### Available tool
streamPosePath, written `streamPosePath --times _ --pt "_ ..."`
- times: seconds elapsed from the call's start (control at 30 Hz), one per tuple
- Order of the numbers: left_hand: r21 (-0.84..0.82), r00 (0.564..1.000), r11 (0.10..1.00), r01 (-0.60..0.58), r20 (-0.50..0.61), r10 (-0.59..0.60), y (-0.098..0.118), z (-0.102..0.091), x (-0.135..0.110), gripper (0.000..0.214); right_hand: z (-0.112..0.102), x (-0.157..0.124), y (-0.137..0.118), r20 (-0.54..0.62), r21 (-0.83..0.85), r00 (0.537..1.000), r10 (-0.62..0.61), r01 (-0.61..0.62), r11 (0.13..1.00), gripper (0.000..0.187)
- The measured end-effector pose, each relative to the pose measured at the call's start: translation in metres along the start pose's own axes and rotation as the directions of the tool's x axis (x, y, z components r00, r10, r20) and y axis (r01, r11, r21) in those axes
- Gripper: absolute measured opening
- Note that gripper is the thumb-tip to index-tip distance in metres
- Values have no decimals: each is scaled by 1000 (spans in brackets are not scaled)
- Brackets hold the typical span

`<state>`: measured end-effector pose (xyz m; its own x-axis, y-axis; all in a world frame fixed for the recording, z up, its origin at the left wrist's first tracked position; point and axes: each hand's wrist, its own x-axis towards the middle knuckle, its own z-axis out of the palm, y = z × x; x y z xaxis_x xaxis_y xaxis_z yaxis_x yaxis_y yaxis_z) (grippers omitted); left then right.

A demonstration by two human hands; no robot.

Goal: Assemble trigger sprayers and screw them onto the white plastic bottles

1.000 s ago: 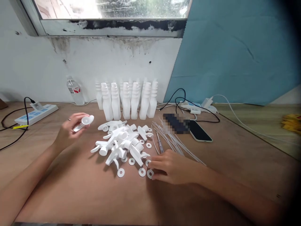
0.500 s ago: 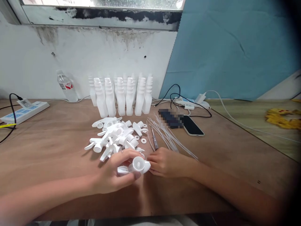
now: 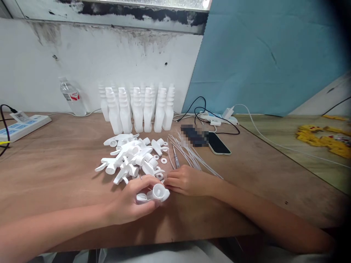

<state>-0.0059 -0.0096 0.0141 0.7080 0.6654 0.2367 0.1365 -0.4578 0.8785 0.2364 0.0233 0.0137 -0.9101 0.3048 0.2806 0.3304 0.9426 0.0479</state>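
My left hand (image 3: 128, 204) is closed around a white trigger spray head (image 3: 159, 191), whose round open collar faces up toward me. Just right of it, low over the table, is my right hand (image 3: 189, 181), its fingers bent and pressed together. Its fingertips are beside a few flat white washers (image 3: 163, 160) at the pile's right edge; whether they pinch anything is hidden. In front of both hands lies a loose pile of white trigger spray heads (image 3: 133, 150). A small screwdriver (image 3: 176, 160) points away from me beyond the right hand, beside thin white tubes (image 3: 193, 157).
White bottles (image 3: 125, 113) stand in rows by the wall, with a clear plastic bottle (image 3: 73, 98) to their left. Phones (image 3: 218, 143) lie right of the tubes. A power strip (image 3: 26, 127) is at left, and cables (image 3: 203, 109) run along the back.
My right hand has shifted slightly away from me, toward the washers by the pile. The left hand still holds the spray head. The whole view has moved a little.
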Motion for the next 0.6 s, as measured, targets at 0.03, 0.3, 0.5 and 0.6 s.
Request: streamPosePath --times 0.03,0.3,0.5,0.6 --pt "6 1000 1000 3 -6 -3 0 0 0 25 0 0 -1 -7 -44 1000 -15 14 999 19" --pt "26 1000 1000 -1 -29 2 -3 -2 1 22 10 2 5 -179 -265 975 -133 83 961 17" --pt "44 998 998 46 -36 -45 -3 -3 2 19 2 4 2 -451 -128 893 11 -77 989 5" --pt "60 997 996 64 -39 -61 -3 -2 2 21 -2 6 -8 -548 -89 836 32 -96 991 9"
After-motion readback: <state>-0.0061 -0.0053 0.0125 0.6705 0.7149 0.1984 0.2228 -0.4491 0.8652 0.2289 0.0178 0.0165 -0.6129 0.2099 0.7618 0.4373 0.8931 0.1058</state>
